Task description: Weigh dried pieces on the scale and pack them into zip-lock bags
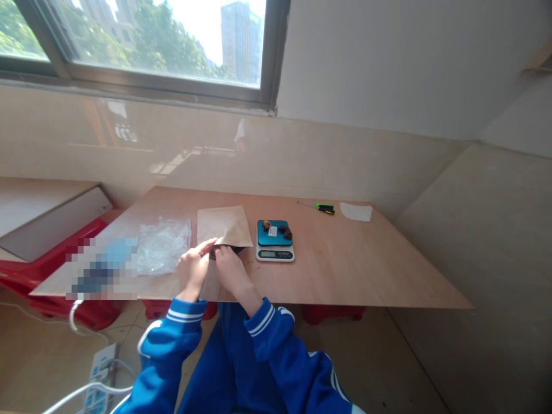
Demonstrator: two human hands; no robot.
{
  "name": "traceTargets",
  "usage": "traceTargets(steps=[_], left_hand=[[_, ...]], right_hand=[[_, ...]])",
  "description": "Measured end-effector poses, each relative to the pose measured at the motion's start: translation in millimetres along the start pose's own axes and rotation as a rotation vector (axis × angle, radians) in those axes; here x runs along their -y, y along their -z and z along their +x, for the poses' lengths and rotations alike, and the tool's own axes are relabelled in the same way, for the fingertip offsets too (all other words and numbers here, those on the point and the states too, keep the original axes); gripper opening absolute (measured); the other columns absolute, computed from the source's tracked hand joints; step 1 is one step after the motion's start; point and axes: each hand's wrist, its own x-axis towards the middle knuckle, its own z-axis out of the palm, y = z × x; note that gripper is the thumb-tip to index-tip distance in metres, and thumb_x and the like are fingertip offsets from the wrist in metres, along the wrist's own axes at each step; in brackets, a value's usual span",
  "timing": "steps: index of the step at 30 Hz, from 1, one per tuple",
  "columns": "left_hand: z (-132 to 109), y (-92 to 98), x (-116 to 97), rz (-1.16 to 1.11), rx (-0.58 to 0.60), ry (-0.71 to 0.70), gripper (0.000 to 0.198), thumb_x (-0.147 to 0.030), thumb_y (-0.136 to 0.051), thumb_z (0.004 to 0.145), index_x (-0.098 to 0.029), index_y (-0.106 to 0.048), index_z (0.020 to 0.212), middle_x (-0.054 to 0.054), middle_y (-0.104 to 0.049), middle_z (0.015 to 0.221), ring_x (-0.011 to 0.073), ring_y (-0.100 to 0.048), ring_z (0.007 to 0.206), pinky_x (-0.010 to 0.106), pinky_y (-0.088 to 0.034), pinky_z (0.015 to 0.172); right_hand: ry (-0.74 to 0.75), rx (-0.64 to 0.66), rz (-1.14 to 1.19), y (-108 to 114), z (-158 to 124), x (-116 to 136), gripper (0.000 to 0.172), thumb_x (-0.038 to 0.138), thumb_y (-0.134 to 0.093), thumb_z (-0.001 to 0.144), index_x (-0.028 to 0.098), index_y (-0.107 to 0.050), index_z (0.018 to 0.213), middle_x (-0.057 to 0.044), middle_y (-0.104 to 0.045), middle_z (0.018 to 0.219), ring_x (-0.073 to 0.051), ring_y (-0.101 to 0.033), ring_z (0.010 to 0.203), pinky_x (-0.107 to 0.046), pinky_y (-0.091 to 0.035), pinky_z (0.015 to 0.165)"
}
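A brown kraft paper bag [224,223] lies on the table with its opening toward me. My left hand [193,269] is closed on the left edge of the bag's mouth, thumb and fingers pinching the paper. My right hand [230,269] reaches into the dark opening, and its fingertips are hidden there. Just right of the bag is a small white kitchen scale [275,254] with a blue top plate. On that plate sit a light brown piece [267,225] and a dark brown lump [285,232], beside a small white label [272,231].
Left of the bag lies a stack of clear plastic bags [164,246], with a blurred-out patch beyond it. A green-and-black screwdriver [325,209] and a white paper piece [356,212] rest near the wall. Red stools [332,313] stand under the wooden table [366,264].
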Motion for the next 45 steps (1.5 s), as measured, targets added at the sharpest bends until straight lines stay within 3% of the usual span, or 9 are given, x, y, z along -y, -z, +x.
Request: traceTargets(steps=[6, 17, 20, 25, 32, 36, 39, 42, 45], left_hand=[[-1, 0.2, 1, -0.005, -0.031, -0.015, 0.037, -0.018, -0.050, 0.085, -0.032, -0.070, 0.113, -0.001, -0.074, 0.110, 0.0208, -0.068, 0.102, 0.028, -0.052, 0.080], [0, 0.3, -1, -0.002, -0.033, 0.010, 0.036, -0.020, -0.052, 0.085, -0.033, -0.071, 0.111, -0.001, -0.074, 0.108, 0.0210, -0.069, 0.102, 0.029, -0.053, 0.081], [3, 1.4, 2, -0.019, -0.045, 0.006, 0.035, -0.019, -0.052, 0.084, -0.033, -0.071, 0.110, -0.002, -0.075, 0.106, 0.0195, -0.069, 0.101, 0.028, -0.053, 0.082], [8, 3.3, 4, -0.076, -0.041, 0.014, 0.032, -0.022, -0.054, 0.083, -0.033, -0.072, 0.106, -0.004, -0.076, 0.101, 0.0179, -0.070, 0.099, 0.025, -0.053, 0.080], [11, 6.5, 2, -0.180, -0.035, 0.035, 0.027, -0.039, -0.059, 0.081, -0.030, -0.074, 0.101, -0.003, -0.077, 0.097, 0.0180, -0.070, 0.097, 0.024, -0.053, 0.078], [12, 4.3, 7, -0.170, -0.040, 0.045, 0.026, -0.040, -0.060, 0.080, -0.031, -0.074, 0.101, -0.003, -0.077, 0.095, 0.0185, -0.070, 0.098, 0.025, -0.053, 0.079], [12, 2.5, 9, -0.180, -0.031, 0.039, 0.026, -0.040, -0.061, 0.080, -0.031, -0.074, 0.100, -0.003, -0.077, 0.095, 0.0185, -0.070, 0.097, 0.026, -0.053, 0.080], [12, 1.3, 12, -0.196, -0.022, 0.034, 0.025, -0.036, -0.061, 0.080, -0.030, -0.075, 0.099, -0.003, -0.077, 0.096, 0.0183, -0.070, 0.097, 0.026, -0.053, 0.081], [13, 0.1, 17, -0.205, -0.019, 0.037, 0.024, -0.032, -0.061, 0.080, -0.030, -0.075, 0.099, -0.002, -0.077, 0.095, 0.0190, -0.070, 0.097, 0.027, -0.053, 0.082]], right_hand=[[-0.027, 0.022, -0.179, -6, 19, -2, 0.029, 0.006, -0.043, 0.092, 0.005, -0.060, 0.116, -0.017, -0.068, 0.109, -0.027, -0.062, 0.103, -0.039, -0.051, 0.088], [-0.031, -0.059, -0.126, -3, 0, -12, 0.023, 0.010, -0.044, 0.094, 0.012, -0.065, 0.105, -0.011, -0.069, 0.101, -0.022, -0.061, 0.094, -0.034, -0.049, 0.086], [-0.020, -0.097, -0.006, 9, -9, -9, 0.022, 0.011, -0.046, 0.094, 0.013, -0.066, 0.104, -0.010, -0.070, 0.100, -0.021, -0.060, 0.096, -0.033, -0.049, 0.087], [-0.046, -0.165, 0.384, 42, -29, -16, 0.020, 0.014, -0.053, 0.092, 0.019, -0.069, 0.103, -0.005, -0.072, 0.103, -0.018, -0.063, 0.098, -0.030, -0.049, 0.090], [-0.215, -0.241, 0.745, 85, -61, -63, 0.021, 0.028, -0.059, 0.087, 0.023, -0.071, 0.103, -0.005, -0.073, 0.106, -0.019, -0.068, 0.098, -0.033, -0.054, 0.086], [-0.291, -0.347, 0.474, 87, -57, -104, 0.021, 0.023, -0.056, 0.088, 0.019, -0.071, 0.102, -0.008, -0.072, 0.105, -0.021, -0.066, 0.098, -0.035, -0.051, 0.088], [-0.313, -0.313, 0.116, 76, -41, -127, 0.021, 0.016, -0.053, 0.089, 0.017, -0.072, 0.099, -0.011, -0.072, 0.104, -0.024, -0.063, 0.099, -0.040, -0.046, 0.089], [-0.336, -0.224, -0.066, 64, -31, -134, 0.022, 0.011, -0.053, 0.088, 0.018, -0.072, 0.095, -0.012, -0.071, 0.106, -0.027, -0.059, 0.102, -0.044, -0.043, 0.090], [-0.325, -0.279, -0.042, 58, -41, -131, 0.025, 0.012, -0.052, 0.088, 0.018, -0.071, 0.103, -0.013, -0.068, 0.114, -0.028, -0.056, 0.109, -0.045, -0.040, 0.095]])
